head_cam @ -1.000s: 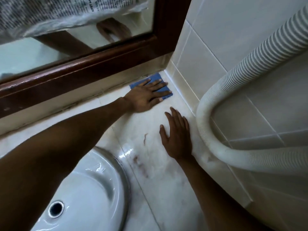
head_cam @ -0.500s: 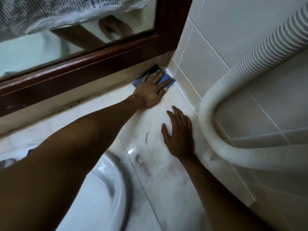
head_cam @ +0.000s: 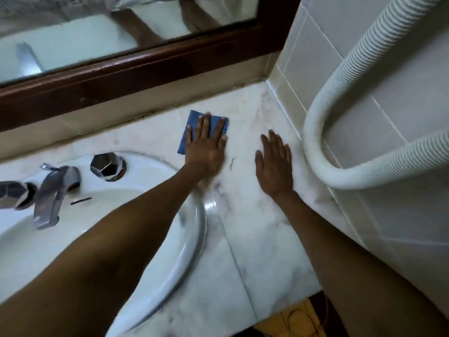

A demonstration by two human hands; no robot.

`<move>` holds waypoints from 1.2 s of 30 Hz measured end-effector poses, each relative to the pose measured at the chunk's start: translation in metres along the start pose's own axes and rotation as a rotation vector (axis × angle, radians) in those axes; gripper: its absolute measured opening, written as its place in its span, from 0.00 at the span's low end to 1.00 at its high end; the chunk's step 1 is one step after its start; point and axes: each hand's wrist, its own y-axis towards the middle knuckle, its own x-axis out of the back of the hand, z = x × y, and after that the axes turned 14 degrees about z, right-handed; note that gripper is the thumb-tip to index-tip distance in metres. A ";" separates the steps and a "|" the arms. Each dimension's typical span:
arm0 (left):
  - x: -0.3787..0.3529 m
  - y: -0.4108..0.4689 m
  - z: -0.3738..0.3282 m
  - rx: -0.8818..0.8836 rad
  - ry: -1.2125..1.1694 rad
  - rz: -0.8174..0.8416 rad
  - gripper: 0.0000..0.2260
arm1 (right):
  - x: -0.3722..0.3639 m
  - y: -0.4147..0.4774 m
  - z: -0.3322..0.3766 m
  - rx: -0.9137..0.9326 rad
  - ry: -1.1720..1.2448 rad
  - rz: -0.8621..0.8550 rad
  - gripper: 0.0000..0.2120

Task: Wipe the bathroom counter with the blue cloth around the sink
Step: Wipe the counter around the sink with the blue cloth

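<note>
Your blue cloth (head_cam: 194,128) lies folded flat on the marble table (head_cam: 262,239), pinned under your left hand (head_cam: 206,144), a grip of spread, flat fingers pressing down rather than clamped around it. Its long axis runs from the sink (head_cam: 192,229) rim up toward the mirror frame (head_cam: 145,69), tilted slightly. Keep the palm flat and sweep in overlapping passes. The small dark streak (head_cam: 232,163) lies just right of that grip. Your right hand (head_cam: 274,164) rests open, holding nothing, farther right.
</note>
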 end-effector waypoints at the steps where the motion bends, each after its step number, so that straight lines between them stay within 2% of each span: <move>1: -0.010 -0.014 -0.010 0.015 -0.019 -0.009 0.25 | 0.000 -0.006 -0.001 0.001 0.007 0.013 0.23; 12: -0.104 -0.165 -0.077 0.017 -0.040 -0.015 0.25 | -0.003 -0.140 -0.033 0.119 0.034 0.077 0.24; 21: -0.140 -0.304 -0.057 0.010 0.039 0.041 0.24 | -0.002 -0.204 -0.030 0.117 0.055 0.161 0.25; 27: -0.149 -0.380 -0.012 0.008 0.119 0.059 0.24 | 0.002 -0.217 0.009 0.072 0.118 0.214 0.24; 30: -0.151 -0.404 0.005 0.017 0.113 0.068 0.23 | 0.003 -0.225 0.052 0.203 0.239 0.239 0.22; 34: -0.153 -0.437 0.027 0.047 0.087 0.068 0.23 | 0.005 -0.246 0.124 0.515 0.405 0.237 0.15; 36: -0.160 -0.458 0.043 0.105 0.066 0.047 0.23 | 0.005 -0.261 0.158 0.625 0.432 0.297 0.12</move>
